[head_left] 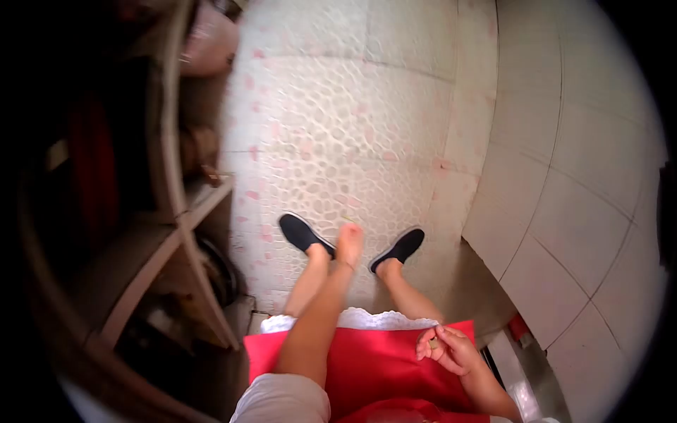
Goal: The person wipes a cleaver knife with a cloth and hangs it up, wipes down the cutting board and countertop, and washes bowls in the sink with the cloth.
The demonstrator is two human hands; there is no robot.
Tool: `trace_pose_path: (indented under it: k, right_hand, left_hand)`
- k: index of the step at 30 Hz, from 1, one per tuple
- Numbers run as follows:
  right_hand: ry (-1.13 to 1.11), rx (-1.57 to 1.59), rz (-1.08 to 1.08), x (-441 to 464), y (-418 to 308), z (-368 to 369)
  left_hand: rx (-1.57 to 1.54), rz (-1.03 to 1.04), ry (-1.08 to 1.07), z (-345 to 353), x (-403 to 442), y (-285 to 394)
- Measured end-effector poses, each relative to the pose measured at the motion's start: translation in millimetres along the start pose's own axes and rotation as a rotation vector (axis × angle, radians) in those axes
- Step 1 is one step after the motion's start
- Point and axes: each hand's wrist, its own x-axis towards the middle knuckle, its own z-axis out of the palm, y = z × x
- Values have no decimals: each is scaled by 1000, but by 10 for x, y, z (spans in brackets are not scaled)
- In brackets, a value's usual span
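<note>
My left hand [349, 244] reaches forward and down over the patterned floor, between my two black shoes. Its fingers are blurred, and a thin yellowish-green bit shows at the fingertips, too small to make out. Close to my lap on the right, my right hand [449, 350] is curled around a small pale, greenish piece [433, 344]. Beneath it lies the red apron [381, 359], with a white scalloped edge showing beyond it.
A wooden shelf frame [171, 134] stands along the left, with a pink bag [210, 41] at its upper part and dark items lower down. White tiles [564, 183] cover the right side. Black shoes [300, 231] rest on the floor [338, 127].
</note>
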Motion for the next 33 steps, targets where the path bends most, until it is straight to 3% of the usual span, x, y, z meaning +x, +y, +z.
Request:
trace_pose_path:
  k: [3, 7, 9, 11, 13, 15, 18, 22, 28, 33]
  right_hand:
    - [60, -172, -88, -259, -143, 528]
    - [-59, -568, -262, -820, -208, 1555]
    - [-16, -834, -366, -951, -156, 1998]
    - [-69, -759, -370, -1162, -74, 2462]
    - [-94, -640, -384, -1323, -46, 2806]
    - [-295, -294, -256, -1368, -253, 3128]
    - [-383, -220, -244, -1742, -429, 3241]
    - [-371, -172, -308, -2148, -852, 3168]
    - [-294, -51, -483, -2463, -2026, 2907]
    - [-378, -35, -539, -2648, -3294, 2935]
  left_hand:
    - [-141, 198, -208, -641, -908, 1746]
    - [30, 379, -504, -1873, -1947, 3819]
    - [140, 466, -530, -2331, -2181, 4347]
    - [180, 559, -510, -2751, -2281, 4806]
    - [119, 804, -329, -3220, -2294, 5208]
    - [306, 843, -32, -3632, -1969, 5124]
    - [673, 764, 412, -4329, -1780, 5052]
    - [782, 465, 447, -4605, -1441, 4944]
    - [652, 398, 697, -4205, -864, 4995]
    - [656, 392, 608, -3511, -310, 5514]
